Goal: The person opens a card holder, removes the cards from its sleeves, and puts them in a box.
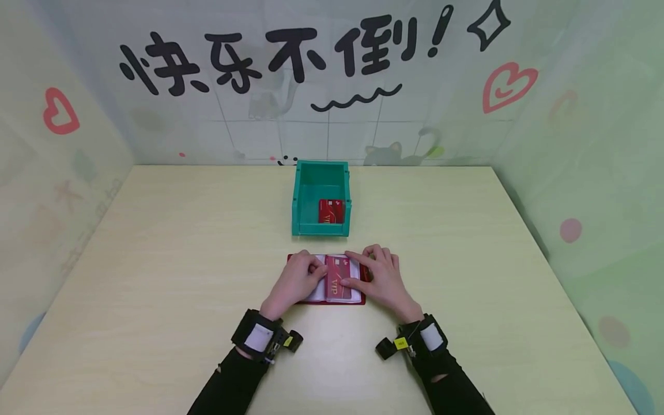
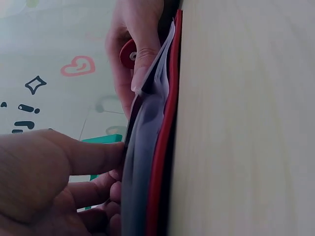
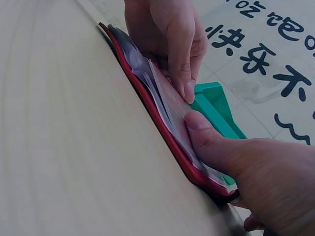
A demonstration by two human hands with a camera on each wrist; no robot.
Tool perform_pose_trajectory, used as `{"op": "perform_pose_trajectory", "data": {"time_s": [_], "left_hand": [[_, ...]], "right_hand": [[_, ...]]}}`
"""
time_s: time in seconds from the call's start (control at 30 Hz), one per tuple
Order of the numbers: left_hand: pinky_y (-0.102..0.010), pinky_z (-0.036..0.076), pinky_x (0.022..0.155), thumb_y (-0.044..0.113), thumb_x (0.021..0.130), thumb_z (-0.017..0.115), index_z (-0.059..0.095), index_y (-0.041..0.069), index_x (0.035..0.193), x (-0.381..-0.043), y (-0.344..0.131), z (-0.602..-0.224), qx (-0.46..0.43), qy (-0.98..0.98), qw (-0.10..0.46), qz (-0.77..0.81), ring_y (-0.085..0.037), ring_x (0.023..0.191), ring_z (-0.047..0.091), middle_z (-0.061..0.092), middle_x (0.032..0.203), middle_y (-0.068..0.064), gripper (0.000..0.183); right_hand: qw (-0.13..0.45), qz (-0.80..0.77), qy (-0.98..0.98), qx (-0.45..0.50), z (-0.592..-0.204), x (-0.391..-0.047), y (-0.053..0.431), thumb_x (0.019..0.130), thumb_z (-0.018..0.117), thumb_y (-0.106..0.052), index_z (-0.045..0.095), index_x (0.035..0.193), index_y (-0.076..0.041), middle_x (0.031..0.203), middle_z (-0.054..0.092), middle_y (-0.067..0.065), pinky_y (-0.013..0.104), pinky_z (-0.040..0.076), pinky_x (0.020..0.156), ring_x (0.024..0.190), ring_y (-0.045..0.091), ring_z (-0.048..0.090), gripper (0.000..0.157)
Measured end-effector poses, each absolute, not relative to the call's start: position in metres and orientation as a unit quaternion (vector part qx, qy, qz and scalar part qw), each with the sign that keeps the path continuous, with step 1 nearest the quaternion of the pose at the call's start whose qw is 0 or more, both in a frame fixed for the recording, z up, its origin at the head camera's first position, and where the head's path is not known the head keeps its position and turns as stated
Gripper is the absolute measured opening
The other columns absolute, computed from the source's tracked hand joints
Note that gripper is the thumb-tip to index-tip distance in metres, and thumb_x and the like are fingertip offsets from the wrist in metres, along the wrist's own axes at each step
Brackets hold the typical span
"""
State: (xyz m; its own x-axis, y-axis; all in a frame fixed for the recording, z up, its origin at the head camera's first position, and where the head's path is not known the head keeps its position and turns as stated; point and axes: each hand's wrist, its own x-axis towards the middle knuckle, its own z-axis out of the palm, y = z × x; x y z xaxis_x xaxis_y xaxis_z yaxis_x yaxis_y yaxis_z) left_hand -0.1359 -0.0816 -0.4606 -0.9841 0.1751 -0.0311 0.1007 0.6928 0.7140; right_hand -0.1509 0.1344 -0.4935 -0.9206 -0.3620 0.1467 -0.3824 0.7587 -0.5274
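A red card holder (image 1: pixel 328 303) lies spread on the table with its clear plastic sleeves (image 2: pixel 142 147) showing. On its right half is a red VIP card (image 1: pixel 338 278), with film seemingly over it. My left hand (image 1: pixel 302 276) pinches at the card's left edge, thumb and forefinger together; whether sleeve film is caught too I cannot tell. From the right, my right hand (image 1: pixel 383 279) grips the holder: its thumb (image 3: pixel 199 123) presses on the card's face while the forefinger reaches the top edge. A red snap tab (image 2: pixel 128 53) shows by the right hand in the left wrist view.
Behind the holder stands a green open bin (image 1: pixel 320 230) with red VIP cards (image 1: pixel 331 211) lying inside near its front wall. Printed panels (image 1: pixel 332 138) enclose the table (image 1: pixel 181 259) at the back and sides. Each wrist carries a strapped camera (image 1: pixel 259 337).
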Motion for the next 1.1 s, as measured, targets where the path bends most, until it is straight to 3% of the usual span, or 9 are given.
{"op": "perform_pose_trajectory", "data": {"time_s": [0.27,0.53,0.9,1.1], "left_hand": [[-0.026,0.037,0.067,0.028,0.093,0.073,0.072,0.005,0.083,-0.1316,-0.0770,-0.4621,0.083,0.935,0.040,0.343,-0.017,0.080,0.047,0.056,0.084,-0.009,0.025],[-0.030,0.039,0.072,0.028,0.094,0.072,0.069,0.006,0.081,-0.1324,-0.0775,-0.4580,0.070,0.937,0.063,0.337,-0.021,0.089,0.047,0.054,0.087,-0.010,0.026],[-0.028,0.038,0.071,0.026,0.091,0.075,0.074,0.003,0.086,-0.1326,-0.0804,-0.4602,0.070,0.931,0.053,0.355,-0.019,0.085,0.049,0.057,0.085,-0.009,0.024],[-0.026,0.040,0.068,0.027,0.091,0.076,0.069,0.005,0.080,-0.1343,-0.0816,-0.4592,0.063,0.926,0.074,0.366,-0.019,0.086,0.049,0.055,0.085,-0.009,0.025]], "right_hand": [[0.017,0.282,-0.939,0.199,-0.4937,-0.1508,0.1350,0.080,0.082,-0.044,0.063,0.137,-0.022,0.113,0.050,0.010,0.049,0.033,0.097,0.113,0.028,0.042,0.064],[0.009,0.288,-0.937,0.196,-0.4923,-0.1505,0.1339,0.081,0.082,-0.043,0.063,0.138,-0.021,0.114,0.050,0.010,0.050,0.032,0.098,0.115,0.029,0.042,0.064],[0.003,0.289,-0.938,0.193,-0.4925,-0.1502,0.1353,0.081,0.082,-0.041,0.062,0.138,-0.021,0.115,0.050,0.011,0.050,0.033,0.098,0.115,0.029,0.041,0.063],[0.002,0.288,-0.938,0.192,-0.4926,-0.1505,0.1350,0.081,0.082,-0.041,0.062,0.138,-0.022,0.115,0.050,0.010,0.050,0.033,0.099,0.116,0.028,0.042,0.063]]}}
